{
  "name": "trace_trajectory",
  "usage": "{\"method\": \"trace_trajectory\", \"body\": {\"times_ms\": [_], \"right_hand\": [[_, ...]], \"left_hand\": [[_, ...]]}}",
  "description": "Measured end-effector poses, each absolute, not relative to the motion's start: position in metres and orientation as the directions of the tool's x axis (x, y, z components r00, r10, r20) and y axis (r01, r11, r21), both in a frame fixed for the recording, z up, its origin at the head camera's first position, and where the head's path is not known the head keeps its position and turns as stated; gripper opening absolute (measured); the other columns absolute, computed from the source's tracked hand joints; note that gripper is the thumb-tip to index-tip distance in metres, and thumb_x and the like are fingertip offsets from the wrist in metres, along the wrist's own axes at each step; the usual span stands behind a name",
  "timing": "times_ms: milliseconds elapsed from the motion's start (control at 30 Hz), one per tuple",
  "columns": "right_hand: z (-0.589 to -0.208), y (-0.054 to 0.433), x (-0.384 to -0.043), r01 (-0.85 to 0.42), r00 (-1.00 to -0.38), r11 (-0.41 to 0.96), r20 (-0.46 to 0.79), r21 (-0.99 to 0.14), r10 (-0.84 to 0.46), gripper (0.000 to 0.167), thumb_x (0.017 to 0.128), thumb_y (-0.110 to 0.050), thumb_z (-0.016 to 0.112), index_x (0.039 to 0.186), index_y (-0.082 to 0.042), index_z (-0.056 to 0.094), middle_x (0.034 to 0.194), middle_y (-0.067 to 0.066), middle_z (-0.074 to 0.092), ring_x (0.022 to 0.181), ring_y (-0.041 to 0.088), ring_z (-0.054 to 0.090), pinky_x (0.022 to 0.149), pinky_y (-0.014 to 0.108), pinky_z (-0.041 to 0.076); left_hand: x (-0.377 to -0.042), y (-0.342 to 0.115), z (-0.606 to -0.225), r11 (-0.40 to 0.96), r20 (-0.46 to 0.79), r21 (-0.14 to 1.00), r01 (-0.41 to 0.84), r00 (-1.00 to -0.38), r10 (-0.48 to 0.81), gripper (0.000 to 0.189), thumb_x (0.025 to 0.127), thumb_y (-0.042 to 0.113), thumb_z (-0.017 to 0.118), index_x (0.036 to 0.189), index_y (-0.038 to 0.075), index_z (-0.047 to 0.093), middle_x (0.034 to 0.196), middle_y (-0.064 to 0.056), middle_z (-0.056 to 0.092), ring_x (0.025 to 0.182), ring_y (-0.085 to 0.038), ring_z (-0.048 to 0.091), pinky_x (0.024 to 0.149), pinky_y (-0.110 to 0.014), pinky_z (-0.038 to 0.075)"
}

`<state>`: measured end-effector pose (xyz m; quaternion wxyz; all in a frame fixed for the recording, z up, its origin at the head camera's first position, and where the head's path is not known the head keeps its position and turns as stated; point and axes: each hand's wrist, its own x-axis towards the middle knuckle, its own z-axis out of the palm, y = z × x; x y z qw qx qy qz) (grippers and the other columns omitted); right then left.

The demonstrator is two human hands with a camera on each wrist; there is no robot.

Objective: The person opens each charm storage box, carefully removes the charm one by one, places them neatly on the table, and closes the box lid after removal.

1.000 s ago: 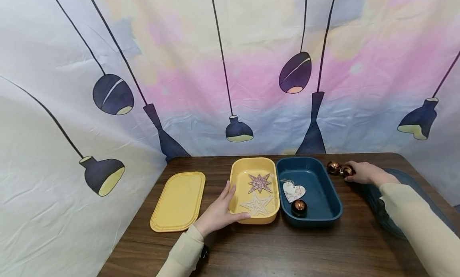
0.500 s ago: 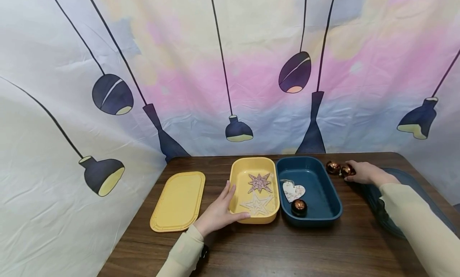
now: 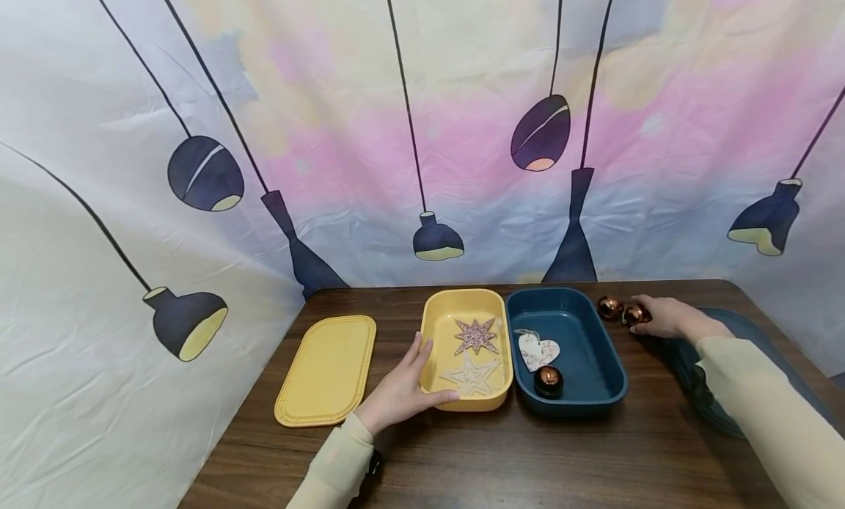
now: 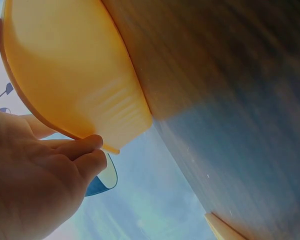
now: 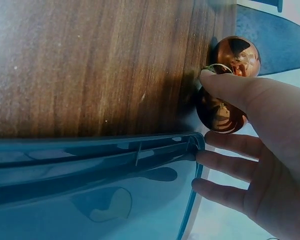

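A lamp-printed cloth (image 3: 343, 113) hangs behind the wooden table (image 3: 502, 458). Near its far right corner, the right hand (image 3: 670, 318) pinches a copper ball (image 3: 635, 315) just beside a second ball (image 3: 609, 308); near the far edge's middle, the left hand (image 3: 401, 389) grips the yellow box (image 3: 472, 405).

Coppery baubles (image 3: 635, 315), yellow box (image 3: 477, 405)
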<state>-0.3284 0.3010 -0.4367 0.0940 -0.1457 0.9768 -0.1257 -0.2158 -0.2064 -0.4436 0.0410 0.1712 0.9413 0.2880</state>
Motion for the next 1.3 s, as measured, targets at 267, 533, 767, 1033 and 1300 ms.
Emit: {"method": "trace_trajectory", "body": {"times_ms": [267, 533, 767, 1033, 1300], "right_hand": [[-0.436, 0.301, -0.328, -0.270, -0.943, 0.922, -0.118, -0.277, -0.311, 0.068, 0.093, -0.023, 0.071, 0.136, 0.021, 0.040, 0.122, 0.043, 0.054, 0.108, 0.057, 0.056, 0.084, 0.063, 0.049], [-0.440, 0.298, -0.328, -0.272, -0.952, 0.924, -0.064, -0.268, -0.299, 0.068, 0.094, -0.022, 0.071, 0.138, 0.019, 0.041, 0.125, 0.043, 0.053, 0.108, 0.057, 0.056, 0.084, 0.063, 0.049], [-0.444, 0.296, -0.327, -0.270, -0.957, 0.924, -0.034, -0.270, -0.289, 0.068, 0.094, -0.022, 0.070, 0.139, 0.019, 0.039, 0.125, 0.044, 0.052, 0.108, 0.057, 0.056, 0.082, 0.064, 0.049], [-0.445, 0.295, -0.326, -0.260, -0.959, 0.922, -0.035, -0.286, -0.281, 0.076, 0.094, -0.026, 0.070, 0.144, 0.018, 0.034, 0.133, 0.046, 0.044, 0.114, 0.060, 0.051, 0.087, 0.067, 0.046], [-0.448, 0.296, -0.326, -0.277, -0.954, 0.917, -0.030, -0.287, -0.298, 0.079, 0.094, -0.032, 0.070, 0.144, 0.018, 0.034, 0.135, 0.047, 0.043, 0.116, 0.061, 0.049, 0.088, 0.068, 0.044]], "left_hand": [[-0.215, -0.206, -0.443, 0.775, 0.019, 0.557, 0.298, -0.938, 0.346, 0.114, 0.080, 0.071, 0.071, 0.161, 0.007, 0.024, 0.167, -0.019, 0.007, 0.143, -0.038, 0.036, 0.107, -0.050, 0.043], [-0.215, -0.206, -0.443, 0.774, 0.012, 0.560, 0.294, -0.938, 0.347, 0.113, 0.080, 0.071, 0.071, 0.161, 0.007, 0.023, 0.167, -0.016, 0.005, 0.144, -0.038, 0.035, 0.107, -0.049, 0.043], [-0.216, -0.206, -0.443, 0.774, 0.011, 0.561, 0.294, -0.937, 0.349, 0.113, 0.080, 0.071, 0.071, 0.161, 0.008, 0.024, 0.167, -0.016, 0.005, 0.143, -0.038, 0.035, 0.107, -0.050, 0.042], [-0.216, -0.207, -0.444, 0.774, 0.011, 0.561, 0.293, -0.938, 0.347, 0.113, 0.080, 0.072, 0.070, 0.161, 0.008, 0.024, 0.167, -0.016, 0.004, 0.144, -0.038, 0.034, 0.107, -0.050, 0.042], [-0.216, -0.207, -0.444, 0.773, 0.014, 0.561, 0.295, -0.938, 0.347, 0.113, 0.080, 0.072, 0.070, 0.161, 0.009, 0.024, 0.167, -0.016, 0.004, 0.144, -0.038, 0.035, 0.107, -0.050, 0.043]]}}
